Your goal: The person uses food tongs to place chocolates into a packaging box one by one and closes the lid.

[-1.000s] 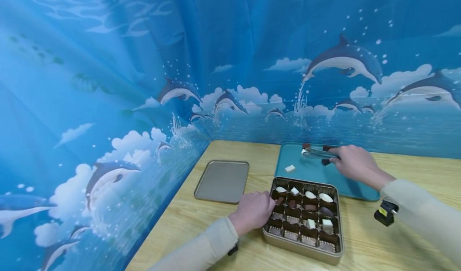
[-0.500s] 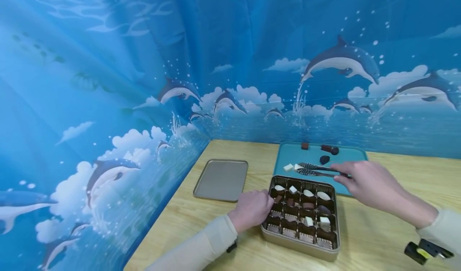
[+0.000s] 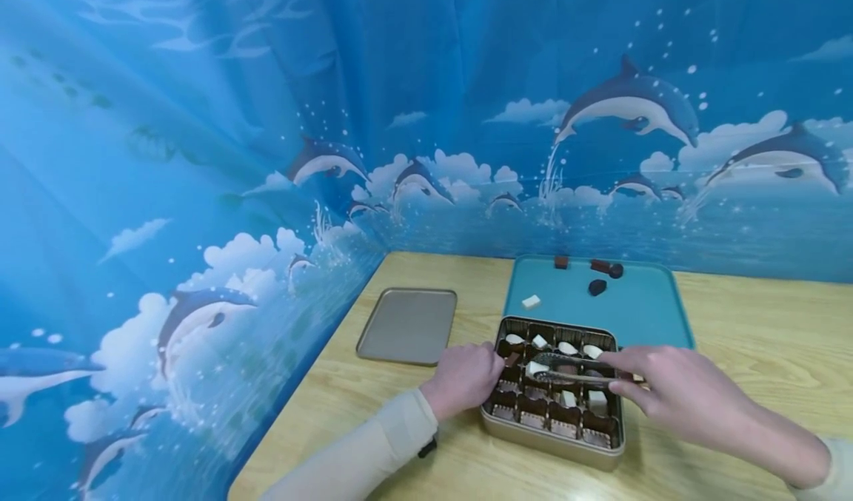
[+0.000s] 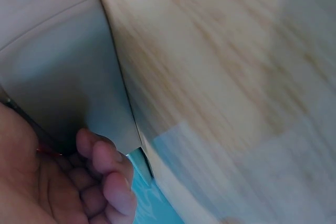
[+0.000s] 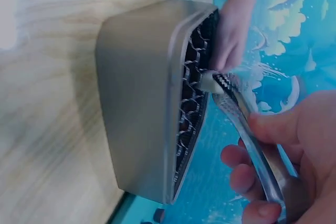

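Observation:
My right hand (image 3: pixel 689 394) holds metal tongs (image 5: pixel 257 148) between thumb and fingers. The perforated tong tips pinch a white chocolate piece (image 5: pixel 210 83) over the compartments of a gold tin (image 3: pixel 553 442). In the head view this white piece shows at the second row from the back. My left hand (image 3: pixel 464 377) grips the tin's left rim, its fingers curled against the outer wall in the left wrist view. Brown trays inside the tin hold white pieces along the back row, brown ones behind the tongs, and two white pieces (image 3: pixel 596 402) farther forward. The front compartments hold only wrinkled liners.
Behind the tin lies a teal tray (image 3: pixel 640 323) with one white piece (image 3: pixel 530 302), a dark shell-like piece (image 3: pixel 597 287) and several brown pieces near its back edge. A flat metal lid (image 3: pixel 408 325) rests to the left. A dolphin-printed curtain (image 3: pixel 413 101) borders the wooden table.
My right hand brought the tongs from the teal tray toward me over the tin, with a white piece in their tips. The left hand stayed at the tin's rim.

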The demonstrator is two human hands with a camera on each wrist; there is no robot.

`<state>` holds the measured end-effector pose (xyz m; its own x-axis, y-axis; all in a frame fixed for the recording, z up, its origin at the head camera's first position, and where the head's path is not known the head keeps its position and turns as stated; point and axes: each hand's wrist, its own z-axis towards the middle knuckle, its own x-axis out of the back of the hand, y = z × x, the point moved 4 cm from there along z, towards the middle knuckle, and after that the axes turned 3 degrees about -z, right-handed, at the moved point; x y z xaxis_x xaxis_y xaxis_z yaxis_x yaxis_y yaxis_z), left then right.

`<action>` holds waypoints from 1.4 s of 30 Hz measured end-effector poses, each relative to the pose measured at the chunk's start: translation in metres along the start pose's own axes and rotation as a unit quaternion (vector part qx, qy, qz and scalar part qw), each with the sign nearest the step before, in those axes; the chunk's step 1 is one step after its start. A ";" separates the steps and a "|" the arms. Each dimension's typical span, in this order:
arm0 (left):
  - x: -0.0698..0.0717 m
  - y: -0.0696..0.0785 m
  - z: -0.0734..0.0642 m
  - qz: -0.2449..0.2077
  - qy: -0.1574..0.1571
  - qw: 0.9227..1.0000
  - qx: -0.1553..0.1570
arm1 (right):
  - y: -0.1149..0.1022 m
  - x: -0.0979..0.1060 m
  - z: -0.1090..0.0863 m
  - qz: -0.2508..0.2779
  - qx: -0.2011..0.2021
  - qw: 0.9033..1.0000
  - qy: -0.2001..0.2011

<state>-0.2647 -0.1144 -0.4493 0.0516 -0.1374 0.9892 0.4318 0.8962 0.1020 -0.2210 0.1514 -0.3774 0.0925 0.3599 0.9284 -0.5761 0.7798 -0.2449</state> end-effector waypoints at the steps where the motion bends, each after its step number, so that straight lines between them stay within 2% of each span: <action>1: 0.000 0.000 0.000 0.001 -0.001 1.000 0.001 | 0.000 -0.002 0.000 0.002 -0.003 1.000 -0.006; 4: 0.000 -0.001 0.001 0.004 0.006 1.000 0.004 | 0.001 -0.006 -0.001 0.013 -0.016 1.000 -0.018; 10: 0.000 0.000 0.000 0.017 0.015 1.000 -0.010 | 0.008 -0.006 0.008 0.012 -0.013 1.000 -0.009; 21: 0.000 -0.001 0.000 -0.001 0.003 1.000 0.008 | 0.041 -0.009 0.063 0.027 -0.011 0.999 -0.025; 29: 0.000 -0.001 0.000 -0.017 -0.002 1.000 0.025 | 0.065 -0.028 0.097 0.027 -0.043 0.995 -0.081; 36: -0.002 0.000 0.000 -0.006 0.007 1.000 0.018 | 0.075 -0.041 0.111 0.037 -0.059 0.990 -0.120; 40: -0.001 -0.001 0.001 0.001 0.022 1.000 0.018 | 0.077 -0.046 0.118 0.037 -0.060 0.989 -0.131; 42: -0.001 -0.002 0.001 -0.005 0.020 1.000 0.018 | 0.078 -0.048 0.121 0.037 -0.059 0.988 -0.135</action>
<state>-0.2663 -0.1152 -0.4504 0.0834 -0.1625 0.9832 0.4004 0.9089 0.1163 -0.3682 0.1327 -0.4076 -0.1750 0.2806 0.9437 -0.4738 0.8163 -0.3305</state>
